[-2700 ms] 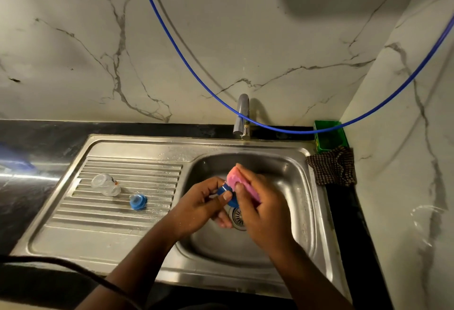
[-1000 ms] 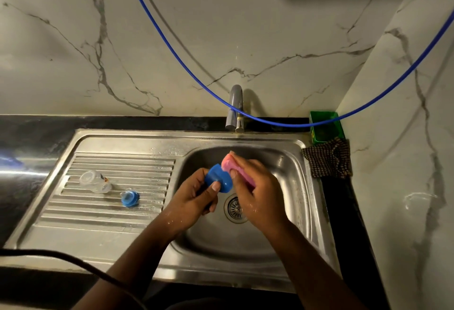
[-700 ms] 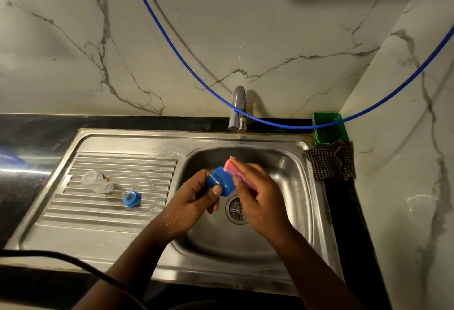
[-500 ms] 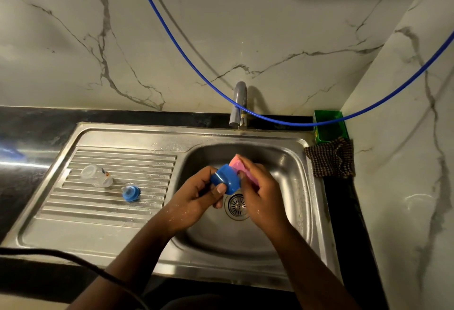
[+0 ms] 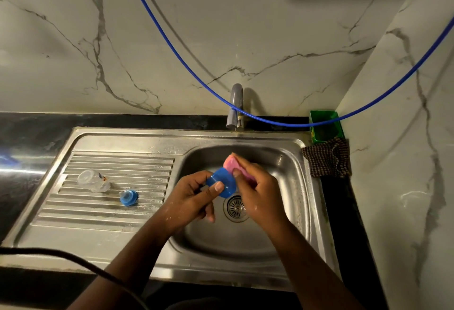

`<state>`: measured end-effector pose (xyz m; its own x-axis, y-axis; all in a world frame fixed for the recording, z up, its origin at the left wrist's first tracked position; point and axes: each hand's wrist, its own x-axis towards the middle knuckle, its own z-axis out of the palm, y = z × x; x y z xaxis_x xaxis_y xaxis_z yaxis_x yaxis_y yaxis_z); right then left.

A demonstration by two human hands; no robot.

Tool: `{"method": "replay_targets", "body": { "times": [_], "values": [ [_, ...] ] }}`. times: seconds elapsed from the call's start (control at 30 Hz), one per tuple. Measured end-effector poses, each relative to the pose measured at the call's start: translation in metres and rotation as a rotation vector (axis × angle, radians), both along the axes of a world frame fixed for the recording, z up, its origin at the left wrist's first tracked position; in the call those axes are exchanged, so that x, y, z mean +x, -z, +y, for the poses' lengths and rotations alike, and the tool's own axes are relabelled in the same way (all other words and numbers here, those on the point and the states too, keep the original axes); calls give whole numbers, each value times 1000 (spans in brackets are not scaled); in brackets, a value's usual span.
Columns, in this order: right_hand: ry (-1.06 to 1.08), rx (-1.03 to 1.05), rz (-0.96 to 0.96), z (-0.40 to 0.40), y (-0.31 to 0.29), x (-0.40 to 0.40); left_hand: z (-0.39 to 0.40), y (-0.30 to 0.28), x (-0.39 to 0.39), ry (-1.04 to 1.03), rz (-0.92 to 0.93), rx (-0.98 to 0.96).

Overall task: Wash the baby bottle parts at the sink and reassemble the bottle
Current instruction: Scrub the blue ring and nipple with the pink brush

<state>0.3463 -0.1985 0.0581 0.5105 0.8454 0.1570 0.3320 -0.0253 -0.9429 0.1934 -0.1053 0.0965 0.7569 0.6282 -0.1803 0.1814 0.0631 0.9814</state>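
Over the steel sink basin [image 5: 282, 162], my left hand [image 5: 189, 199] grips a blue bottle cap [image 5: 222, 180] between thumb and fingers. My right hand [image 5: 258, 187] holds a pink sponge [image 5: 232, 166] pressed against the cap's right side. On the ribbed drainboard [image 5: 98, 211] to the left lies the clear bottle body [image 5: 93, 181] on its side. A blue collar with its clear teat [image 5: 129, 197] sits just to the right of the bottle body. The tap [image 5: 235, 106] stands behind the basin, with no water visibly running.
A green tub [image 5: 325, 125] stands at the back right corner with a checked cloth [image 5: 328, 161] draped beside it. A blue hose [image 5: 172, 37] sags across the marble wall. A black cable [image 5: 61, 257] crosses the front left. The drain [image 5: 235, 207] lies below my hands.
The blue cap has turned in my left hand and shows more of its side, while the sponge has kept rubbing against it. The parts on the drainboard have not moved.
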Motion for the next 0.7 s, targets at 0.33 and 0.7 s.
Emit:
{"method": "replay_targets", "body": {
  "times": [0.33, 0.7],
  "values": [
    [67, 1, -43, -6, 1, 1, 0, -2, -3, 59, 55, -10],
    [-26, 122, -235, -20, -14, -8, 6, 8, -3, 90, -30, 23]
  ]
}}
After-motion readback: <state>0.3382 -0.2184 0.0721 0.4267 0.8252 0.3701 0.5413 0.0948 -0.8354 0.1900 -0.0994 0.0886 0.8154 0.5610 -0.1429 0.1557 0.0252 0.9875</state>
